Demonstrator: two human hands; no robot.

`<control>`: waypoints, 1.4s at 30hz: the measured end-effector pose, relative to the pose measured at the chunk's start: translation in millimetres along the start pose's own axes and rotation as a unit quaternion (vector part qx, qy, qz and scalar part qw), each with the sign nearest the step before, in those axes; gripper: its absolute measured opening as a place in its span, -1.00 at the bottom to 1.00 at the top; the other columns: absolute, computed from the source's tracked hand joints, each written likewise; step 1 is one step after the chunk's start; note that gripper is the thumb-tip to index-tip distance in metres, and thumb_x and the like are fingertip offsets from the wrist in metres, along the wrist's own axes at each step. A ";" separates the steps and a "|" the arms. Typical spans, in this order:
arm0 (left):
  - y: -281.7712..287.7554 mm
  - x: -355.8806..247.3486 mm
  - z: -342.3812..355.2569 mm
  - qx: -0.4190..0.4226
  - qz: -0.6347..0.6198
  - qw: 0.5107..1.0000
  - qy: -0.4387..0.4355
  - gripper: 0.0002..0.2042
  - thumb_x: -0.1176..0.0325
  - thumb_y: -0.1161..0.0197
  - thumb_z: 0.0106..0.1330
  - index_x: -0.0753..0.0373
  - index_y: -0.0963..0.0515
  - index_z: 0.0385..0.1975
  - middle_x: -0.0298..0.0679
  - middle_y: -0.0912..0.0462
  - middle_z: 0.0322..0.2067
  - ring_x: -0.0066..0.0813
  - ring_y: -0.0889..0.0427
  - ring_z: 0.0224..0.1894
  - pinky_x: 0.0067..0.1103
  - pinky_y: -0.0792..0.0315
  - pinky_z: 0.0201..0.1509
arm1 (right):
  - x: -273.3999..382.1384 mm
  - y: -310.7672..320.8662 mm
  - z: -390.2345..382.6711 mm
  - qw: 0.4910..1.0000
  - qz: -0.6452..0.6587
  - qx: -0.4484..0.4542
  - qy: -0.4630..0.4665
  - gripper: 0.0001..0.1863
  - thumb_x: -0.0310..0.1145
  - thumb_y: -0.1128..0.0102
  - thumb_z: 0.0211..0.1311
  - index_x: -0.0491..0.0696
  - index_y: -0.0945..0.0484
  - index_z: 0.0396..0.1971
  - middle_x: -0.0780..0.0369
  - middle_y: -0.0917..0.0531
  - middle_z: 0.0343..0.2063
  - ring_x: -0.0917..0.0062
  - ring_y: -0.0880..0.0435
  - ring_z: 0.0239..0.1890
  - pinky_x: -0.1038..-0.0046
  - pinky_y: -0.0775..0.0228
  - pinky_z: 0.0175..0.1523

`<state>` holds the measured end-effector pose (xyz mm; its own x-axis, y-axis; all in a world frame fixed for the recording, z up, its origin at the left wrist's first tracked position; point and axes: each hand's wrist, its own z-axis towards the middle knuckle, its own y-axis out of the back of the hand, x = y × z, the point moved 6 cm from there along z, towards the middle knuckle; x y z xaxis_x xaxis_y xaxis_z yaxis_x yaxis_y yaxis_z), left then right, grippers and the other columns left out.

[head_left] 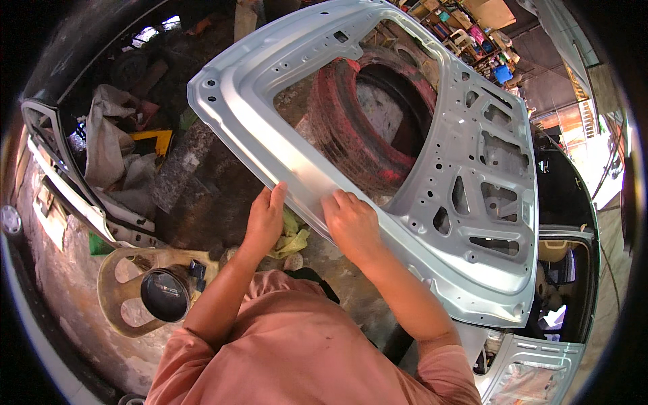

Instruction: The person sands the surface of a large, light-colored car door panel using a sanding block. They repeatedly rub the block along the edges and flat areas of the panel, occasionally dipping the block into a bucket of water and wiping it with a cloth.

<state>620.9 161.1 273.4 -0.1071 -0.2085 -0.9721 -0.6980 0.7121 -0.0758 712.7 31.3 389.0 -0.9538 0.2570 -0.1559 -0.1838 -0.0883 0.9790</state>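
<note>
A silver car panel (432, 169), pierced by a large window opening and many small holes, is propped on a red-stained tyre (368, 121), probably to bring its near edge within reach. The left hand (264, 217) is laid flat and open on that edge; the right hand (351, 223) is pressed palm-down, nothing gripped. A yellow-green rag (291, 237) lies below.

the silver door panel (418, 169) has a wide window opening, partly blocked by red tyres (364, 128) behind.
</note>
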 end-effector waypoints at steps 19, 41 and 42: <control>3.5 1.3 0.3 0.018 0.038 0.999 0.029 -0.40 -0.06 -0.01 0.68 0.48 -0.52 0.24 -0.08 -0.68 0.09 -0.36 -0.57 0.18 -0.43 -0.37 0.34 | -21.5 8.8 -75.0 1.000 -0.001 0.008 -0.012 -0.86 -0.41 -0.26 0.11 -0.01 -0.58 -0.30 0.28 -0.55 -0.32 0.42 -0.68 -0.20 0.35 -0.60 -0.18; 5.0 0.8 -2.0 -0.020 0.003 1.000 -0.011 -0.48 0.04 0.00 0.69 0.46 -0.52 0.22 0.02 -0.73 0.00 -0.30 -0.64 0.12 -0.36 -0.43 0.26 | -7.0 1.9 -25.7 1.000 0.012 -0.008 0.006 -0.79 -0.38 -0.28 0.13 -0.02 -0.60 -0.21 0.30 -0.58 -0.26 0.45 -0.70 -0.16 0.36 -0.62 -0.17; 5.2 9.8 0.5 -0.018 0.006 1.000 -0.012 -0.49 0.05 0.00 0.69 0.46 -0.52 0.23 0.01 -0.73 0.01 -0.30 -0.64 0.12 -0.37 -0.43 0.26 | -12.5 4.8 -46.6 1.000 0.008 -0.022 0.008 -0.79 -0.38 -0.28 0.13 -0.02 -0.60 -0.20 0.30 -0.57 -0.26 0.45 -0.69 -0.16 0.37 -0.62 -0.17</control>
<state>616.6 163.1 263.4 -0.0986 -0.1842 -0.9779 -0.7222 0.6894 -0.0570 712.7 -17.2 389.6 -0.9604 0.2391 -0.1429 -0.1783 -0.1336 0.9749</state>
